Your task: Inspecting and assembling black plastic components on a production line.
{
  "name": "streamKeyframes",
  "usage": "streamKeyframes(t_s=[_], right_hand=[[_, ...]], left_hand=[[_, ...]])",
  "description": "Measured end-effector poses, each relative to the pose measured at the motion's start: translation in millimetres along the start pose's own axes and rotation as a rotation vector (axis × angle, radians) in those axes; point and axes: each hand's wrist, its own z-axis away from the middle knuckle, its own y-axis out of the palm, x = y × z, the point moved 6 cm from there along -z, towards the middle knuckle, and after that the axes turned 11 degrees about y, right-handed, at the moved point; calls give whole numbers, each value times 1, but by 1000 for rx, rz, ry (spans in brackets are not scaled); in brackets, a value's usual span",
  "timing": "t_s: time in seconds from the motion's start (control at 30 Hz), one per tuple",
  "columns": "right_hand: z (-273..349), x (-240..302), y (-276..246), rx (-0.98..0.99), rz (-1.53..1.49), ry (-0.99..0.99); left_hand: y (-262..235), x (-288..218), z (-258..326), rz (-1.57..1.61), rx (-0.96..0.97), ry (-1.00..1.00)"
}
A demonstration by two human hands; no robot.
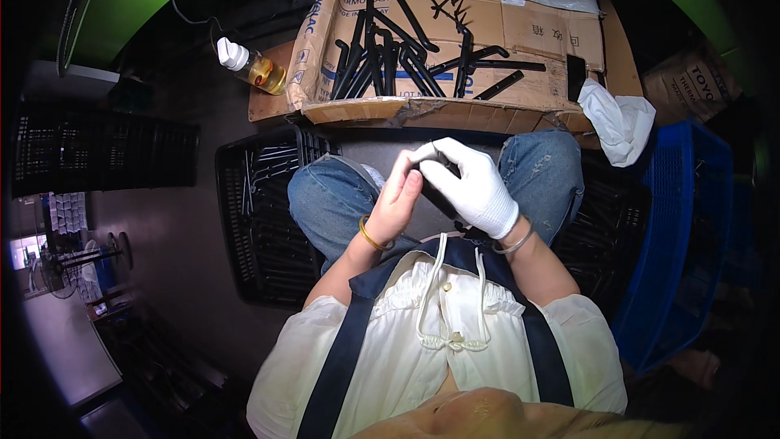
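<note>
Above my lap, both hands come together around a black rod-like piece [439, 202], mostly covered by my fingers. My left hand [393, 202] is bare and curls around its upper end, fingertips meeting my other hand. A white knit glove covers my right hand [474, 186], closed over the same piece from the right. Just beyond them, an opened cardboard box [520, 118] holds several black tubes [418, 23] with bent ends, heaped mainly on the left side. A thin branched black plastic sprue [460, 10] lies at the back of the box.
To the left stands a black crate [230, 232] full of dark rods; another dark crate [605, 232] is at the right, beside a blue plastic crate [662, 252]. A bottle of yellow liquid [262, 71] sits left of the box. A white plastic bag [613, 118] hangs at its right corner.
</note>
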Motion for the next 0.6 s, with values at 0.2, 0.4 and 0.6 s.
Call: streamKeyframes(t_s=[0.2,0.4,0.6], right_hand=[[14,-2,0,43,152,38],[39,-3,15,-37,218,-24],[41,-4,28,16,297,-64]], left_hand=[[8,2,11,493,-77,-169],[-8,-4,10,263,-172,191],[-12,-9,14,88,-186,280]])
